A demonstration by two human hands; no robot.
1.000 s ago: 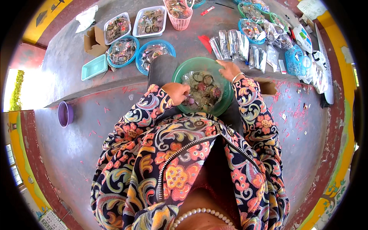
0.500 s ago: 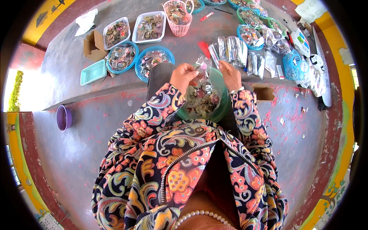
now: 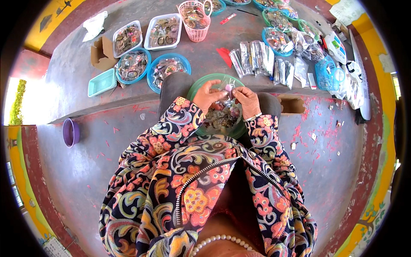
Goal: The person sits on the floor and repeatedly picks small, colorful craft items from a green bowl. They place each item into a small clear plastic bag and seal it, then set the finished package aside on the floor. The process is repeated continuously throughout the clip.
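Note:
Both my hands are over a green basin (image 3: 195, 87) on my lap, heaped with small clear-wrapped items (image 3: 220, 122). A small clear plastic packet (image 3: 228, 88) with a round pink piece inside is held above the heap. My left hand (image 3: 208, 97) pinches the packet's left side between thumb and fingers. At its right side, my right hand (image 3: 247, 103) has thumb and forefinger pressed together on the plastic. The fingertips partly cover the packet, so its lower part is hard to make out.
Ahead on the grey ledge are blue basins (image 3: 186, 64), white trays (image 3: 149, 43), a pink basket (image 3: 198, 34) and bundles of clear-wrapped slim items (image 3: 257, 58). A purple bucket (image 3: 71, 132) stands on the floor at left. An open cardboard box (image 3: 292, 105) sits beside my right knee.
My right hand has moved left and down from beside the basin, and its fingers have closed on the packet. My left hand still holds the packet, now slightly lower.

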